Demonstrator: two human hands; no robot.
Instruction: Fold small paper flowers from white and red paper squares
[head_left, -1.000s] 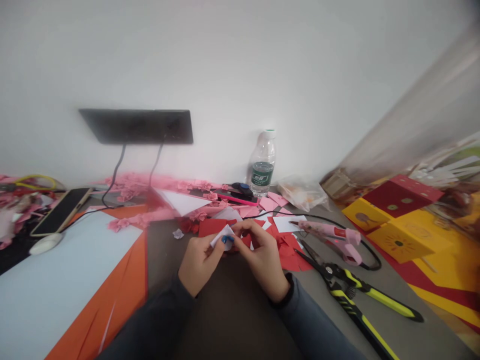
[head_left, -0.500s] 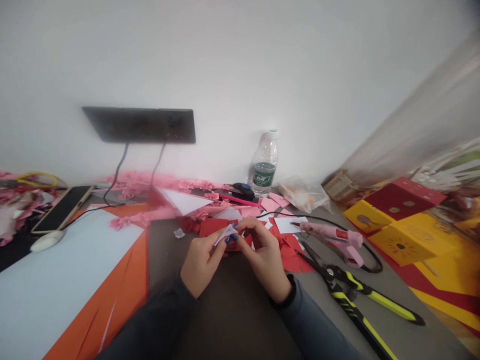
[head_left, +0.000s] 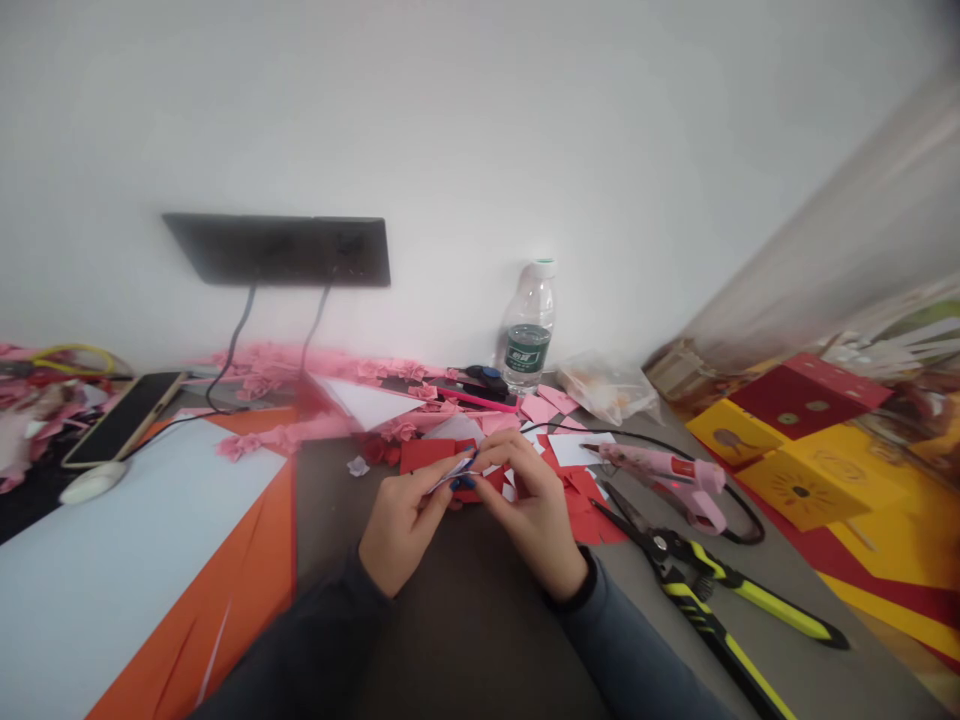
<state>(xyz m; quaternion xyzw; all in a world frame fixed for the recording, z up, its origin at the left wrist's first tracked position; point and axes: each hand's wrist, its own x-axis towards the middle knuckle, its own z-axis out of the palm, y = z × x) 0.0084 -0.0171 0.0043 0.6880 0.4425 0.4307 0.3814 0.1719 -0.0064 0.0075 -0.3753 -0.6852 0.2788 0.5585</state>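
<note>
Between my two hands is a small folded piece of white paper (head_left: 448, 474), seen nearly edge-on. My left hand (head_left: 401, 515) pinches its near left side between thumb and fingers. From the right, my right hand (head_left: 529, 500) closes thumb and fingertips on the paper's other end; the fingertips of both hands meet there and partly hide it. Red paper pieces (head_left: 425, 455) lie on the table just behind and below the fingers. A small crumpled white paper flower (head_left: 358, 466) rests left of the hands.
Right of my hands lie a pink glue gun (head_left: 667, 472) with its cord and yellow-handled shears (head_left: 679, 555). A water bottle (head_left: 529, 335) stands by the wall. Pink paper flowers (head_left: 262, 440), a phone (head_left: 124, 418), a white mouse (head_left: 94, 482) and large orange sheets (head_left: 255, 560) are at left.
The white paper has turned from showing a broader face to lying nearly edge-on between my fingers. My right hand has shifted very slightly; the things on the table stay put.
</note>
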